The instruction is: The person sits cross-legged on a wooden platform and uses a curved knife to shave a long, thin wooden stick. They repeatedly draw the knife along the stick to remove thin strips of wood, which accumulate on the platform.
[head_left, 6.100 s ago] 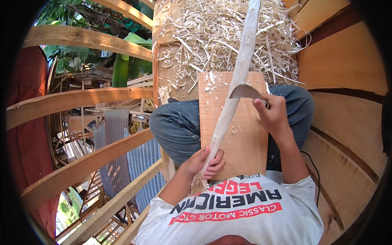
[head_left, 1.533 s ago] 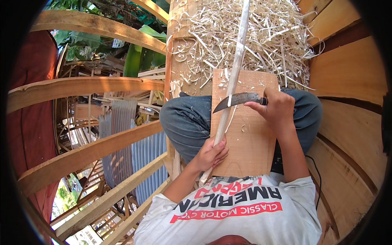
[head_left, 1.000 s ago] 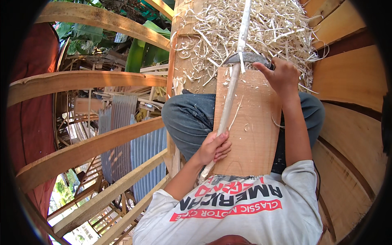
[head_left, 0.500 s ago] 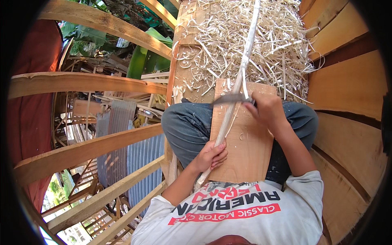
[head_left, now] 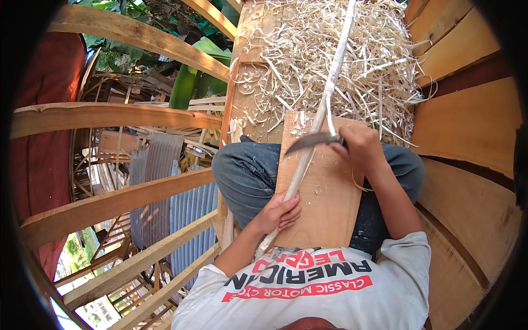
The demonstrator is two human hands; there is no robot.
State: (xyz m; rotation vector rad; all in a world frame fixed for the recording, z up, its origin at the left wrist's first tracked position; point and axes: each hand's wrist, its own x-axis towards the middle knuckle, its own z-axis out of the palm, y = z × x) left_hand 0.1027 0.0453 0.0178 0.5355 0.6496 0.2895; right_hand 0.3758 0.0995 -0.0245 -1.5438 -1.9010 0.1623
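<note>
Your pale stick [head_left: 333,77] slants over the wooden board [head_left: 331,212] on your lap, its far end above the heap of shavings [head_left: 374,69]. Your left hand [head_left: 279,213] has its fingers clamped around the stick near the close end; your right hand's [head_left: 360,147] are wrapped around the handle of the curved knife [head_left: 306,142], whose blade (slightly blurred) crosses the stick.

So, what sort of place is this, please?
Probably an open-sided wooden porch or platform used for woodworking: timber rails line the left side, green leaves show beyond, and curly shavings cover the boards ahead.
</note>
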